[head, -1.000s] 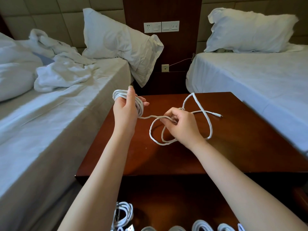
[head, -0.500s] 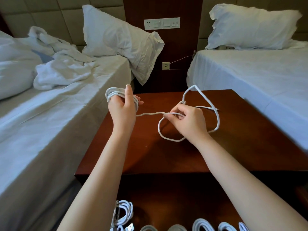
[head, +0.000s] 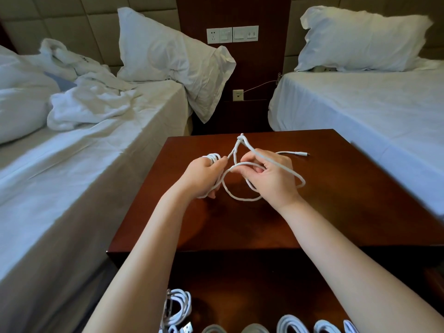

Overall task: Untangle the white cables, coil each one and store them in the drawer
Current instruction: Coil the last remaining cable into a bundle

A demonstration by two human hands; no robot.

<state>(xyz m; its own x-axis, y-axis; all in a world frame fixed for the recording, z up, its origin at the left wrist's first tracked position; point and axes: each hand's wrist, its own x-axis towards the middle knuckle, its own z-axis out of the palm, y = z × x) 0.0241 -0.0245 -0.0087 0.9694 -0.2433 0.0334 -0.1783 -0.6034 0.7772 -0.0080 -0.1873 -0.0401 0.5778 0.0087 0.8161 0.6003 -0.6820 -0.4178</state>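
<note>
White cable (head: 240, 199) held in both hands above a dark red-brown wooden nightstand (head: 240, 231).

The left hand (head: 204, 175) has its fingers curled round a small bundle of wound turns, which shows just above its knuckles. From there a strand rises to a tight kink at the far side and comes back to the right hand (head: 274, 181), whose thumb and forefinger pinch a strand while the other fingers stay loosely bent. One strand lies over the back of the right hand. A loose loop lies on the wood between and beneath the hands, and the thin metal plug end (head: 304, 154) rests on the top beyond the right hand. Nearer the camera, several coiled white cables (head: 179, 306) lie in the open drawer (head: 240, 296). White-sheeted beds (head: 72, 176) flank the nightstand.
</note>
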